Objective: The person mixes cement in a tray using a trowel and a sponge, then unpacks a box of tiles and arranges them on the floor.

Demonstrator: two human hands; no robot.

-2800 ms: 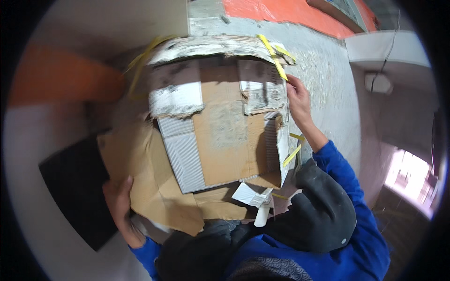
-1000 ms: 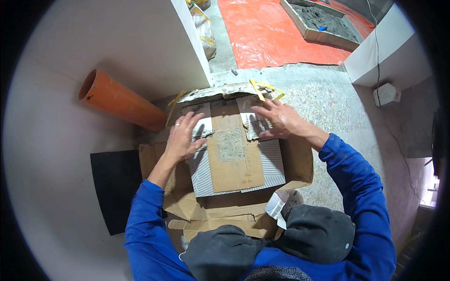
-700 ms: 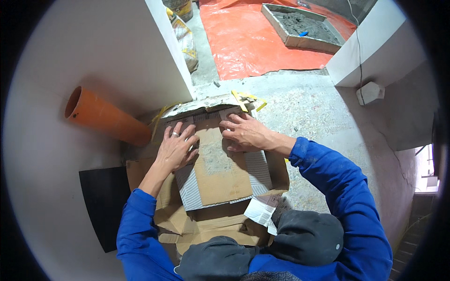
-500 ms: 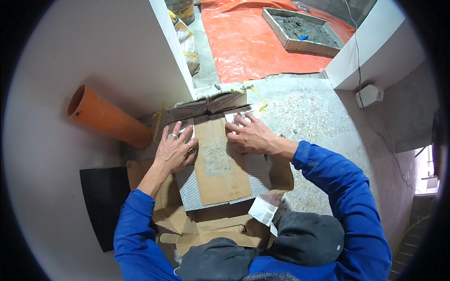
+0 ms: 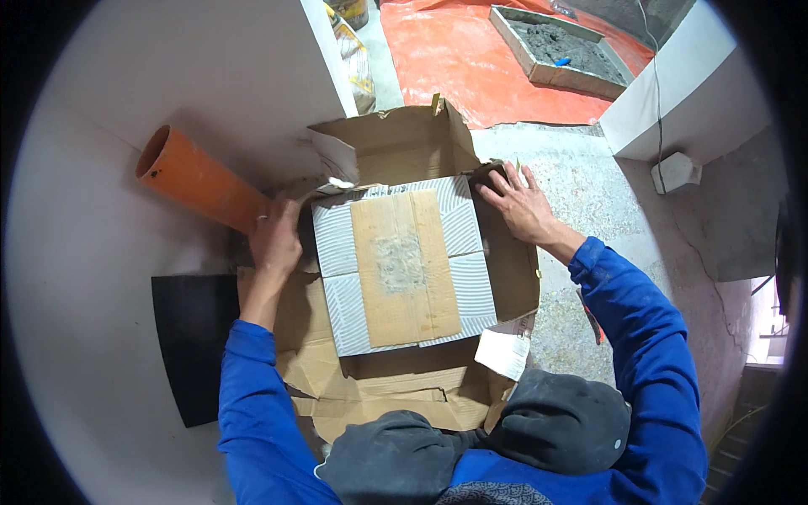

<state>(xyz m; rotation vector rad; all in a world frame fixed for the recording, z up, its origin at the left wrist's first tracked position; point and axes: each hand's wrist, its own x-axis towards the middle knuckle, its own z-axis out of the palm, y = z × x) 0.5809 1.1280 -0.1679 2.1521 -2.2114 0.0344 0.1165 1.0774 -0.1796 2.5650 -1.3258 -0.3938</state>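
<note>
An opened cardboard box (image 5: 396, 151) lies on the floor in front of my knees, its flaps folded out. In it rest ribbed, pale grey tile-like panels (image 5: 337, 244), with a worn cardboard strip (image 5: 442, 295) lying over their middle. At the box's right side my right hand (image 5: 523, 206) touches the edge of a flap, fingers spread. My left hand (image 5: 276, 236) is at the left side of the box, close to the orange pipe; its fingers are bent and partly hidden and blurred, so I cannot tell whether they grip the cardboard.
An orange pipe (image 5: 202, 181) leans along the left wall, with a black sheet (image 5: 198, 345) below it. Ahead, an orange tarp (image 5: 438, 67) carries a shallow tray (image 5: 572, 77) of grey mortar. A white container (image 5: 676, 173) stands by the right wall beneath a hanging cable.
Both hands have moved apart, off the panels to the box's sides. The far flap, previously folded toward the panels, now stands opened out, baring the panels' far edge.
</note>
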